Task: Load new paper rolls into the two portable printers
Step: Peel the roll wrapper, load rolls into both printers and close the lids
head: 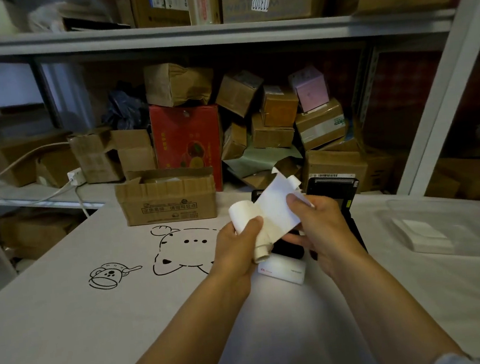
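My left hand (pixel 237 248) grips a white paper roll (pixel 244 215) above the table, thumb across its side. My right hand (pixel 318 226) pinches the roll's loose end, a strip of paper (pixel 277 207) pulled out up and to the right. Below the hands lies a white portable printer (pixel 285 271) with a dark opening, partly hidden by my hands. Behind my right hand stands a black portable printer (pixel 334 189) with its lid raised.
An open cardboard box (pixel 167 200) sits at the table's far edge. A clear tray (pixel 451 211) with a stack of white paper (pixel 424 232) lies at the right. The tablecloth (pixel 100 332) bears cartoon drawings. Shelves of stacked boxes stand behind.
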`<action>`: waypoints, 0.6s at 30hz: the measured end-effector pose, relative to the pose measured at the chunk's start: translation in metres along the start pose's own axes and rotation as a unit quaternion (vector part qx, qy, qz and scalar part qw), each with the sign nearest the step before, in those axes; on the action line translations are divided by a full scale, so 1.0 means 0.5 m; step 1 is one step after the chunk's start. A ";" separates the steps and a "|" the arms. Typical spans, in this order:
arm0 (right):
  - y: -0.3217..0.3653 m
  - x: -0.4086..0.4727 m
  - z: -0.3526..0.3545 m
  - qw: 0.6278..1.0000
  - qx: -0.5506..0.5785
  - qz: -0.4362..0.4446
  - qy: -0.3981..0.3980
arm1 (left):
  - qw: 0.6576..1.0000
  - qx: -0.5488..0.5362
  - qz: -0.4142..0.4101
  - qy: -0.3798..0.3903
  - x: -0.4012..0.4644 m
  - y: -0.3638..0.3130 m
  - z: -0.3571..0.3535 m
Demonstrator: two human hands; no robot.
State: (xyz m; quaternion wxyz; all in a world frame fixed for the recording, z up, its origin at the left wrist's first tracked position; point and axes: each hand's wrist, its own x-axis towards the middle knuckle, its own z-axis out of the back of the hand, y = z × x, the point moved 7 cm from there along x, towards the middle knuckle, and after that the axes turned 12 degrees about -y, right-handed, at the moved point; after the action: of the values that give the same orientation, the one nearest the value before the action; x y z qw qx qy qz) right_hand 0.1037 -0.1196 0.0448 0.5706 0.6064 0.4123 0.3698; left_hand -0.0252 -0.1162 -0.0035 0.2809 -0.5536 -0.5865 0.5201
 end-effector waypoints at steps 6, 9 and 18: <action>-0.009 0.002 0.007 1.000 -0.010 -0.017 -0.023 | 0.997 -0.031 0.069 -0.011 0.006 0.011 -0.005; -0.007 -0.004 0.001 1.000 -0.011 -0.018 -0.016 | 0.997 -0.031 0.074 -0.020 0.010 0.013 -0.004; 0.001 -0.017 -0.023 0.998 -0.050 0.024 0.002 | 0.998 0.060 0.030 -0.013 0.025 0.013 -0.011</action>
State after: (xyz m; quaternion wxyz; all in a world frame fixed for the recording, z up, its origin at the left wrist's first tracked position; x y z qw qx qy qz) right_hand 0.0897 -0.1231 0.0462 0.5903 0.5858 0.3799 0.4051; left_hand -0.0206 -0.1037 -0.0109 0.2901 -0.5467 -0.5410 0.5695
